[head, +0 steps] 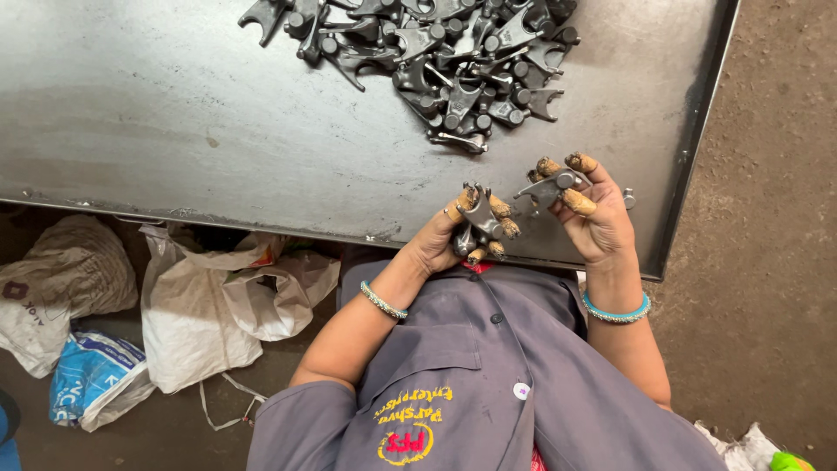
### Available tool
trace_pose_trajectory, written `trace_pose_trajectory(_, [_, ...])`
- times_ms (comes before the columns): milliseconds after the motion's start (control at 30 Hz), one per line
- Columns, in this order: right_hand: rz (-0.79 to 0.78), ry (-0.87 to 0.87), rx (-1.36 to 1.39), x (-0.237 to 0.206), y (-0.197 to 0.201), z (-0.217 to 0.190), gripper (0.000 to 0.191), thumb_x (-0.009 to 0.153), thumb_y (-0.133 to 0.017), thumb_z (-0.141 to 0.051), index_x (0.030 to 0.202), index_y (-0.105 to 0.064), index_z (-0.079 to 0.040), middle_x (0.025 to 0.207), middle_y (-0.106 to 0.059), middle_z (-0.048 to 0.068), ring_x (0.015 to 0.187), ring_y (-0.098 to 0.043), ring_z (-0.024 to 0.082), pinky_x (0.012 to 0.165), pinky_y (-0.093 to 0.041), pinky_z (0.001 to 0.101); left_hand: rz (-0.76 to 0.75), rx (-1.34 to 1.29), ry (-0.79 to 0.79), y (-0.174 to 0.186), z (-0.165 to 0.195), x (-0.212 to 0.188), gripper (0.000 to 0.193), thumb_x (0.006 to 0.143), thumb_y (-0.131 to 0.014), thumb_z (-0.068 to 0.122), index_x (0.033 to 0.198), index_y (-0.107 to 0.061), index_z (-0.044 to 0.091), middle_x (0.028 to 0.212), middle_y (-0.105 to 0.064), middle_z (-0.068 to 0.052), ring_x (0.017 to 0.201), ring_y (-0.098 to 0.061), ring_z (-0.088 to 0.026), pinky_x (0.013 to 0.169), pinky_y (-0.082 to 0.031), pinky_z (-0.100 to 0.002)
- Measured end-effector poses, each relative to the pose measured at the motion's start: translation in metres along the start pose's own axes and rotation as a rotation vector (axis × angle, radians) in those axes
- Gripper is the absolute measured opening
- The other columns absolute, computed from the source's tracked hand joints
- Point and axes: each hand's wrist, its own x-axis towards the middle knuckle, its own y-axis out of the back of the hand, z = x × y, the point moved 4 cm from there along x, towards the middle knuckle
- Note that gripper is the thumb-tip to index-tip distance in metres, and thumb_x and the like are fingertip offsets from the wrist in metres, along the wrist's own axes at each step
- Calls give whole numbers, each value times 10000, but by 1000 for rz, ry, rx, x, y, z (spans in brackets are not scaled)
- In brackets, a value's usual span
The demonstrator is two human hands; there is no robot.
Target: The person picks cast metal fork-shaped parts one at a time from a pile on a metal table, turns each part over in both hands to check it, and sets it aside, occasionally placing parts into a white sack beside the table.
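Left hand (462, 231) closed around a few small dark metal parts (481, 225), fingers curled over them, one part sticking up past the fingertips. Right hand (593, 214) pinching a single metal part (551, 187) between thumb and fingertips, held just above the near edge of the table. Fingertips (579, 202) on both hands wrapped in yellow-brown tape or caps. Both hands close together, near but not touching. Pile of the same kind of parts (445, 61) sits further up on the grey steel table (174, 113), well apart from the hands. One loose part (629, 198) lies just beside the right hand. White sacks (200, 305) on the floor under the left side of the table. Beaded bangles on both wrists, grey work coat below
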Motion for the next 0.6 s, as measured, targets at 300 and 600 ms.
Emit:
trace_pose_trajectory(300, [59,-29,-100,0,5,6,504,903,-800,-96,1370,-616,-47,1209,-697,142,1071,-721,224,881,-596,346,2,17,-16,3,0,1,570,1031,-622,498,1331,-585,15,1140,-719,-200,872,-747,-289,593,-587,-326])
trace_pose_trajectory(600, [60,42,-250,-4,22,4,295,961,-779,-165,1202,-640,-68,1113,-692,34,751,-641,97,517,-495,202,-15,-17,-35,8,-4,2,653,996,-659,529,1396,-571,20,1221,-710,-190,958,-730,-266,625,-584,-312])
